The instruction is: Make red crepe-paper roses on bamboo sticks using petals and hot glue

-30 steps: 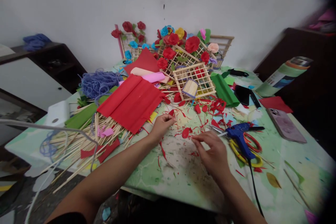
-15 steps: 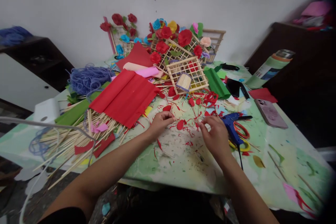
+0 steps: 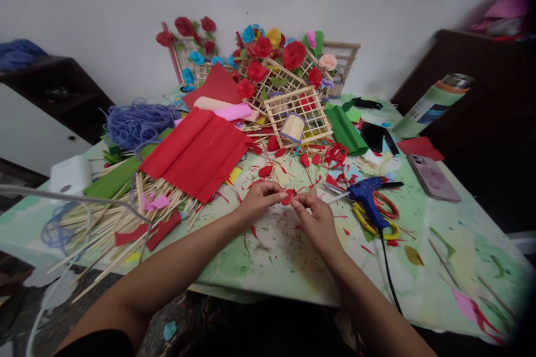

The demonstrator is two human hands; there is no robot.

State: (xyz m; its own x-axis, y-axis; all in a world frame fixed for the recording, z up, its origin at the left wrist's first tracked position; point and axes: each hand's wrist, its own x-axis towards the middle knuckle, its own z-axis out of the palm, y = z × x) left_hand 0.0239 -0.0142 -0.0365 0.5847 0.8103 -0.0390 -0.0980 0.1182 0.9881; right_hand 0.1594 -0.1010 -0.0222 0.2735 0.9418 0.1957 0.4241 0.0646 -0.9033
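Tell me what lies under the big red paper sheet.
Thin wooden sticks poke out from under the red paper sheet at its near edge, and green paper at its left. Anything beneath its middle is hidden.

Both forearms reached forward over the table (image 3: 293, 268) and converged near its middle. The left hand (image 3: 257, 201) lay palm down, fingers curled, thumb and forefinger pinched together at their tips. The right hand (image 3: 316, 220) sat just beside it, knuckles up, its fingertips (image 3: 298, 201) bent inward to meet those of the left. Both wrists hovered low above the tabletop, bare arms angled inward.
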